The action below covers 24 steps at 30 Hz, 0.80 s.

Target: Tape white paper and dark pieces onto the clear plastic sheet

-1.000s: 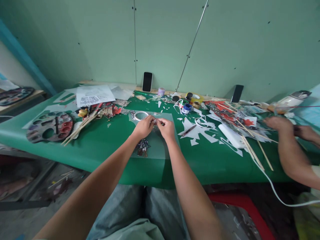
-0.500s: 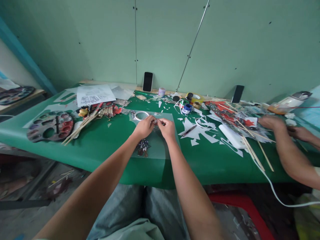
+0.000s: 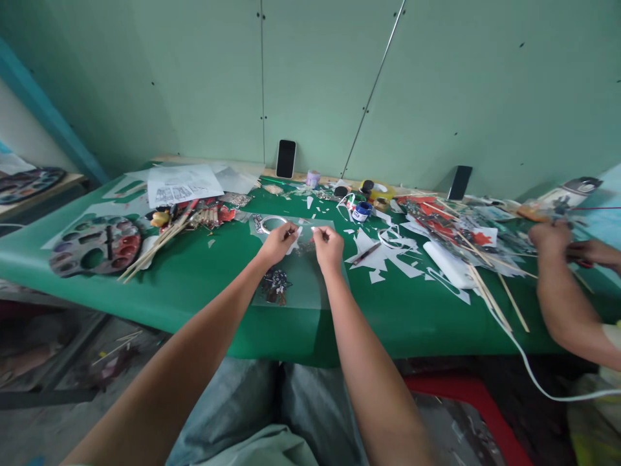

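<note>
My left hand is closed in a pinch over the translucent sheet, with a small white piece at its fingers. A short gap to the right, my right hand is pinched too. A pale tip shows at its fingers, too small to name. Just behind my left hand lies a white ring, partly hidden by my fingers. Nearer to me, a dark painted cut-out rests on the sheet. Something clear and shiny lies on the sheet between my hands.
Left are a paint palette, thin wooden sticks and printed paper. Right are white scraps, a craft knife, a blue paint jar and a white cable. A co-worker's hands work at far right.
My hands were together at the fingertips and are now apart, the right one slightly further right. The co-worker's hands have shifted right, and scissor-like red handles show there now.
</note>
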### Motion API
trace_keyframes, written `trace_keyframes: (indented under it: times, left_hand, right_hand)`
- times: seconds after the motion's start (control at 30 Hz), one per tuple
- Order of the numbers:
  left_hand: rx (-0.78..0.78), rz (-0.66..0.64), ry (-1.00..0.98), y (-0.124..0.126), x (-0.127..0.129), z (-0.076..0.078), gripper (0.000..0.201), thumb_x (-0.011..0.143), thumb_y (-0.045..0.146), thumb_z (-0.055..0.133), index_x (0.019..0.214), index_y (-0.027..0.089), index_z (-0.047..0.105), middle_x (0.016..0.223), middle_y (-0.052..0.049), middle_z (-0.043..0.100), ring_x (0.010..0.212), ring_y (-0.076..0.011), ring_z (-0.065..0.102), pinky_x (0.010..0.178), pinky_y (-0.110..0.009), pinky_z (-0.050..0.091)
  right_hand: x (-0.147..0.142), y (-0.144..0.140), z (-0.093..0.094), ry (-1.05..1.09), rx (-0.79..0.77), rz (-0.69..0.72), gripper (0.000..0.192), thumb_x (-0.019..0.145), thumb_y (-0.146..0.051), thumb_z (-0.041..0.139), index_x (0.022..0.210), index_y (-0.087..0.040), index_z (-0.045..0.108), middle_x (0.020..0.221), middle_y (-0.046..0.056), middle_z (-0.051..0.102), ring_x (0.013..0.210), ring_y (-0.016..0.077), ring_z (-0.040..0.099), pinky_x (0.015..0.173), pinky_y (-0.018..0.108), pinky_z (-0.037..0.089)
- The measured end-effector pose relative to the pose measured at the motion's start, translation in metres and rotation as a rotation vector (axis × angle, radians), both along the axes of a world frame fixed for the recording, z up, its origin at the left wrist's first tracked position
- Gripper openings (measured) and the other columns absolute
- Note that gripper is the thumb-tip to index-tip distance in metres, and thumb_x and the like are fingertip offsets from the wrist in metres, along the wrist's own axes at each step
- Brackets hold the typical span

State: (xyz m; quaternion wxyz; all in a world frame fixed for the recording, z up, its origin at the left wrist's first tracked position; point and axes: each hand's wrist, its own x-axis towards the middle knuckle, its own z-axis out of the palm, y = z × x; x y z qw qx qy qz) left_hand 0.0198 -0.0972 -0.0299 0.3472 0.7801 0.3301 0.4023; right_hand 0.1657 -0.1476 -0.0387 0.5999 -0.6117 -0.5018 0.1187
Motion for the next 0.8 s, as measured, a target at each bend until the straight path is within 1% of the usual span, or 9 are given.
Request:
trace_keyframes:
  times: [0.07, 0.17, 0.23, 0.3, 0.4, 0.47, 0.57, 0.63, 0.8]
  left_hand:
    - [-0.03, 0.003, -0.043, 0.0039, -0.0008, -0.002, 0.02, 0.086, 0.035, 0.05, 0.077, 0.018, 0.05, 0.061, 0.003, 0.049, 0.054, -0.0105, 0.045, 0.054, -0.023, 0.037]
    - [-0.084, -0.006, -0.151, 0.0072, -0.0017, -0.0037, 0.026, 0.084, 0.042, 0.054, 0.076, 0.018, 0.051, 0.06, 0.003, 0.05, 0.052, -0.0097, 0.045, 0.053, -0.023, 0.038]
    - [-0.15, 0.001, -0.244, 0.0076, -0.0016, -0.0033, 0.028, 0.08, 0.044, 0.06, 0.075, 0.018, 0.052, 0.061, 0.003, 0.052, 0.052, -0.0093, 0.046, 0.053, -0.023, 0.04]
    - [-0.197, 0.013, -0.29, 0.0074, -0.0011, -0.0022, 0.028, 0.076, 0.044, 0.063, 0.075, 0.018, 0.053, 0.064, 0.002, 0.056, 0.053, -0.0094, 0.047, 0.054, -0.023, 0.042]
    - [-0.213, 0.012, -0.298, 0.0071, -0.0005, -0.001, 0.027, 0.074, 0.043, 0.063, 0.076, 0.017, 0.054, 0.067, 0.0, 0.059, 0.055, -0.0098, 0.049, 0.055, -0.024, 0.042]
    - [-0.209, 0.013, -0.302, 0.0075, -0.0006, -0.0012, 0.026, 0.074, 0.042, 0.063, 0.075, 0.017, 0.054, 0.064, 0.001, 0.056, 0.054, -0.0096, 0.047, 0.054, -0.023, 0.04]
    - [-0.2, 0.011, -0.305, 0.0086, -0.0011, -0.0022, 0.024, 0.074, 0.04, 0.063, 0.073, 0.017, 0.054, 0.059, 0.004, 0.05, 0.052, -0.0094, 0.044, 0.053, -0.023, 0.037]
    - [-0.201, 0.005, -0.304, 0.0089, -0.0015, -0.0025, 0.025, 0.073, 0.04, 0.064, 0.074, 0.017, 0.056, 0.06, 0.003, 0.051, 0.053, -0.0096, 0.045, 0.054, -0.023, 0.038]
    - [-0.171, -0.017, -0.143, 0.0088, -0.0033, -0.0033, 0.033, 0.068, 0.044, 0.072, 0.079, 0.013, 0.068, 0.061, 0.001, 0.056, 0.054, -0.0104, 0.047, 0.052, -0.023, 0.033]
  right_hand:
    - [0.001, 0.0013, -0.0016, 0.033, -0.018, -0.064, 0.029, 0.085, -0.039, 0.046, 0.063, -0.022, 0.053, 0.058, 0.003, 0.062, 0.057, 0.0173, 0.055, 0.061, 0.028, 0.044]
    - [0.0017, 0.0038, -0.0043, 0.012, 0.02, -0.113, 0.015, 0.084, -0.028, 0.043, 0.08, -0.02, 0.056, 0.073, 0.006, 0.065, 0.069, 0.0185, 0.06, 0.069, 0.029, 0.047]
    - [0.0012, 0.0048, -0.0049, -0.042, 0.072, -0.091, 0.019, 0.081, -0.02, 0.041, 0.089, -0.019, 0.058, 0.088, 0.009, 0.068, 0.083, 0.0192, 0.063, 0.078, 0.03, 0.048]
    - [0.0002, 0.0043, -0.0043, -0.08, 0.098, -0.006, 0.023, 0.082, -0.021, 0.039, 0.088, -0.02, 0.061, 0.094, 0.01, 0.069, 0.09, 0.0199, 0.063, 0.081, 0.031, 0.048]
    - [-0.0019, 0.0015, -0.0026, -0.057, 0.076, 0.154, 0.029, 0.088, -0.037, 0.041, 0.086, -0.02, 0.065, 0.089, 0.007, 0.071, 0.082, 0.02, 0.063, 0.075, 0.03, 0.048]
    - [-0.0031, -0.0002, -0.002, -0.038, 0.047, 0.215, 0.036, 0.087, -0.047, 0.044, 0.085, -0.019, 0.067, 0.081, 0.005, 0.07, 0.073, 0.0189, 0.06, 0.069, 0.029, 0.047]
    - [-0.0037, -0.0011, -0.0023, -0.059, 0.027, 0.224, 0.035, 0.084, -0.05, 0.05, 0.077, -0.019, 0.066, 0.069, 0.003, 0.066, 0.064, 0.017, 0.056, 0.063, 0.027, 0.044]
    - [-0.0032, -0.0007, -0.0029, -0.085, 0.02, 0.209, 0.033, 0.082, -0.048, 0.052, 0.071, -0.019, 0.064, 0.065, 0.002, 0.064, 0.061, 0.0163, 0.054, 0.061, 0.027, 0.042]
    - [-0.0016, 0.0008, -0.0044, -0.112, 0.009, 0.24, 0.029, 0.08, -0.043, 0.051, 0.072, -0.019, 0.065, 0.069, 0.003, 0.067, 0.064, 0.0178, 0.058, 0.061, 0.027, 0.042]
